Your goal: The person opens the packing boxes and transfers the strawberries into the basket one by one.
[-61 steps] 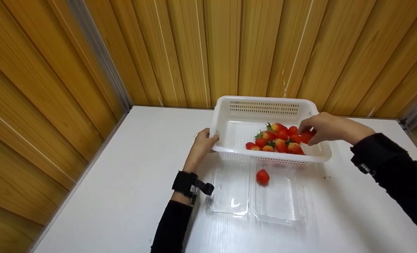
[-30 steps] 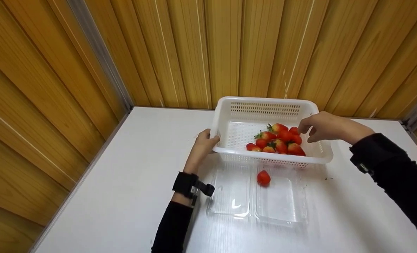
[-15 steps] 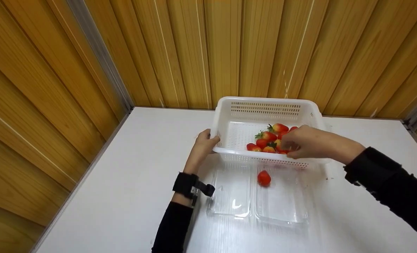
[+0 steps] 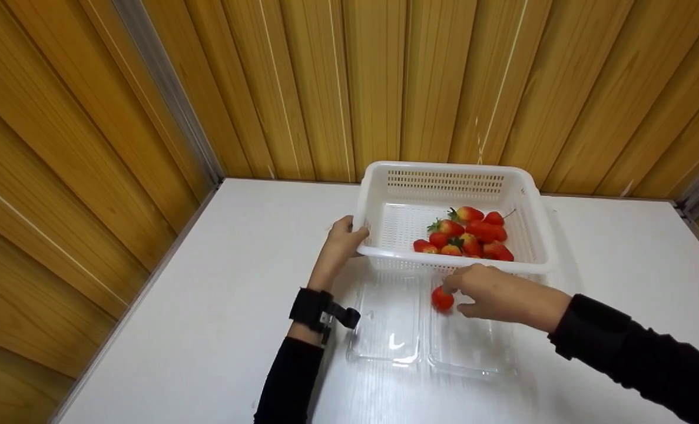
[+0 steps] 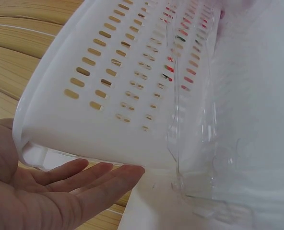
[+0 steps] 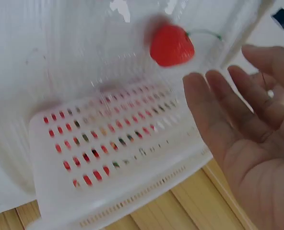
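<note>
A white slotted plastic basket (image 4: 408, 255) stands at the back of the white table, several red strawberries (image 4: 483, 231) heaped in its right half. My left hand (image 4: 338, 242) holds the basket's left end, thumb over the rim and fingers under it, as the left wrist view also shows (image 5: 99, 187). In front of the basket lies a clear plastic clamshell box (image 4: 390, 321), opened out into two halves. One strawberry (image 4: 442, 300) sits in its right half near the back. My right hand (image 4: 493, 294) is right beside that strawberry, fingers apart and holding nothing (image 6: 172, 45).
Wooden panelling (image 4: 302, 88) rises close behind the basket and along the left side of the table (image 4: 219, 306). The clamshell's near edges are low, and the basket's front wall stands directly behind it. Small dark specks lie on the table to the right.
My right hand lets go of a strawberry at the basket's right end, then moves out over the front rim, forward and left, to the single strawberry. The left hand stays on the basket.
</note>
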Tool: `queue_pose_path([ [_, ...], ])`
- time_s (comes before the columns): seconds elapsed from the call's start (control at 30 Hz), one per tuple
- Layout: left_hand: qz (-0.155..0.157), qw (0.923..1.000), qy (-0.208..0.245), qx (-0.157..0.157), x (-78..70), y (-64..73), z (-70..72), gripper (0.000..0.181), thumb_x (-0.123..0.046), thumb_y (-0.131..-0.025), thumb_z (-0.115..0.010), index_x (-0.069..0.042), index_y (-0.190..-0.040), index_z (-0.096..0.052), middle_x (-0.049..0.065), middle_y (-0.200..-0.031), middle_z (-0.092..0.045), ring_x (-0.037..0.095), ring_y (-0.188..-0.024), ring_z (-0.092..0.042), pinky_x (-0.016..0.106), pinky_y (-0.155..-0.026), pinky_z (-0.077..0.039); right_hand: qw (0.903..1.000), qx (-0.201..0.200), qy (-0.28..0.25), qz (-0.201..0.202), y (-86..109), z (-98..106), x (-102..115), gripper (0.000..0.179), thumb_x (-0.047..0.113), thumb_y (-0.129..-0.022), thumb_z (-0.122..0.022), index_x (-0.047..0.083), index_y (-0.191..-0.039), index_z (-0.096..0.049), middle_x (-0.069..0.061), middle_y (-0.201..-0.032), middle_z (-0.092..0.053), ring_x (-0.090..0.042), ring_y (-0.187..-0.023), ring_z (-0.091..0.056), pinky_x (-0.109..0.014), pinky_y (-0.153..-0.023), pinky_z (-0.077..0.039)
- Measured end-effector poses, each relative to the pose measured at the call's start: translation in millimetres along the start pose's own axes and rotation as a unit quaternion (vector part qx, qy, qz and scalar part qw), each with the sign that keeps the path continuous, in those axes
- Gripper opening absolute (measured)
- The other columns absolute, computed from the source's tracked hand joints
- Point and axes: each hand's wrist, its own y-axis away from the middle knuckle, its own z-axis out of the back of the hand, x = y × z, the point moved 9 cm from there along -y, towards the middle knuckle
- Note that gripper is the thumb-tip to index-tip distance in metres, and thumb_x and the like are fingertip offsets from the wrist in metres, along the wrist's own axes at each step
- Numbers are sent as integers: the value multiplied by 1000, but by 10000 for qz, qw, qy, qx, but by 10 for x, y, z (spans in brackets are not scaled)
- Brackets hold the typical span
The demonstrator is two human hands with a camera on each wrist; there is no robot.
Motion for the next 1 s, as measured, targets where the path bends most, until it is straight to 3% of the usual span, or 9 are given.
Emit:
queue_pose_path([
  [0.2,0,10000,16,-9,20,-10,8,40,-14,-98,-55,8,-131,-55,27,-124,-63,40,-111,-65,37,-80,-61,9985,-321,437,-91,-1,-162,-38,47,11,-81,-85,4,-124,-69,-10,-116,-71,-28,-104,-64,-49,-92,-57],
  [0.4,48,9997,240,38,28,5,-7,43,-12,-97,-54,9,-135,-51,30,-128,-60,40,-113,-64,38,-84,-60,9969,-506,515,326,-20,-266,-10,48,3,-82,-82,0,-127,-66,-14,-122,-68,-33,-114,-62,-51,-97,-53],
  [0.63,37,9999,137,-24,14,9,-4,46,-12,-95,-55,9,-136,-51,28,-128,-60,37,-112,-65,39,-86,-60,9969,-482,471,402,-41,-367,-52,45,3,-80,-83,1,-122,-67,-12,-113,-66,-26,-98,-61,-44,-90,-58],
  [1.0,-2,9998,-165,-73,-5,2,3,45,-15,-96,-56,8,-134,-53,23,-127,-62,31,-112,-65,37,-90,-58,9995,39,270,158,-55,-531,-119,33,9,-80,-86,6,-110,-72,-4,-100,-67,-16,-84,-57,-35,-82,-59],
])
